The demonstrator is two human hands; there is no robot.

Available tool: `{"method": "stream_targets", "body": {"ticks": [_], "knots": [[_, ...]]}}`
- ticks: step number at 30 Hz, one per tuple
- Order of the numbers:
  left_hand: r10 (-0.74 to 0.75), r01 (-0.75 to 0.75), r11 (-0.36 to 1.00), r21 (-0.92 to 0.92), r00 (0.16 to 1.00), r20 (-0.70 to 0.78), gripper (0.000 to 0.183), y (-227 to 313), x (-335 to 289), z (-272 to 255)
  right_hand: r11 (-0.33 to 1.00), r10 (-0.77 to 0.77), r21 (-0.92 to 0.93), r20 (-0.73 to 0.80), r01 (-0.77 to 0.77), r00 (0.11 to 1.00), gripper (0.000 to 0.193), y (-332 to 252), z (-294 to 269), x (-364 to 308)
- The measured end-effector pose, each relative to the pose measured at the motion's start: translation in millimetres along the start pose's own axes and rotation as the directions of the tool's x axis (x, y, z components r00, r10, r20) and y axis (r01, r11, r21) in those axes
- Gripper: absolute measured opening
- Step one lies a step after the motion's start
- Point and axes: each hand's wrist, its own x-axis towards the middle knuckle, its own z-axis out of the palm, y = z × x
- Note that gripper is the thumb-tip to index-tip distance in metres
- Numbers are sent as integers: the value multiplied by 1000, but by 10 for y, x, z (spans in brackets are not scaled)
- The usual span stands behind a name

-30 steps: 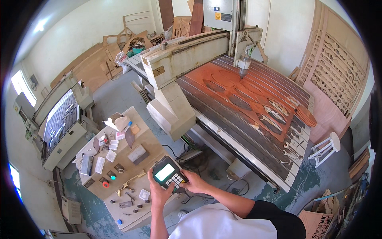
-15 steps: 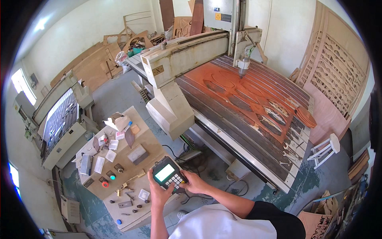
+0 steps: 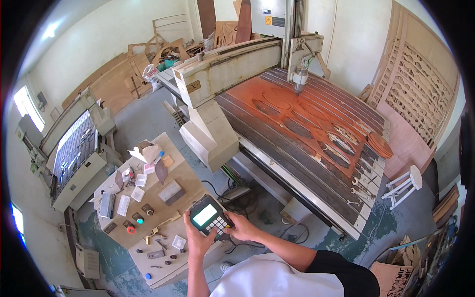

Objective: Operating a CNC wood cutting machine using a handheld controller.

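Note:
Between my two hands is a dark handheld controller (image 3: 210,216) with a lit screen and a small keypad. My left hand (image 3: 199,241) grips its left side, with the thumb over the lower keys. On the other side my right hand (image 3: 241,228) holds the right edge, its thumb at the keypad. Beyond it stands a large CNC router, its pale gantry (image 3: 232,64) spanning a slotted bed. The router's spindle (image 3: 300,80) is over a reddish board (image 3: 292,110) with curved shapes cut in it.
On my left, a control cabinet (image 3: 170,143) bears a red button (image 3: 130,229), a green button (image 3: 140,221), small boxes and loose tools. Several wrenches lie along the bed's right edge. A white stool (image 3: 406,185) stands at right. Cables (image 3: 247,242) run across the floor. Another machine (image 3: 76,158) stands far left.
The gantry and spindle have shifted slightly to the left over the bed. My hands and the controller stay almost where they were.

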Motion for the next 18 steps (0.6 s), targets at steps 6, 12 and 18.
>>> {"method": "stream_targets", "body": {"ticks": [6, 12, 18], "knots": [[-25, 25, 999, -24, 1000, 13, 97, 0, -1, -2, 1000, 23, -8, 2, -22, 1000, 64, 6, 2, 1], [-24, 25, 999, -23, 1000, 12, 96, 17, 0, -3, 1000, -8, -10, -17, 8, 1000, 63, 29, 13, -2], [-20, 20, 1000, -13, 1000, 5, 97, -18, 1, 11, 999, -5, -46, -7, 4, 1000, 63, 3, -4, 2]]}}
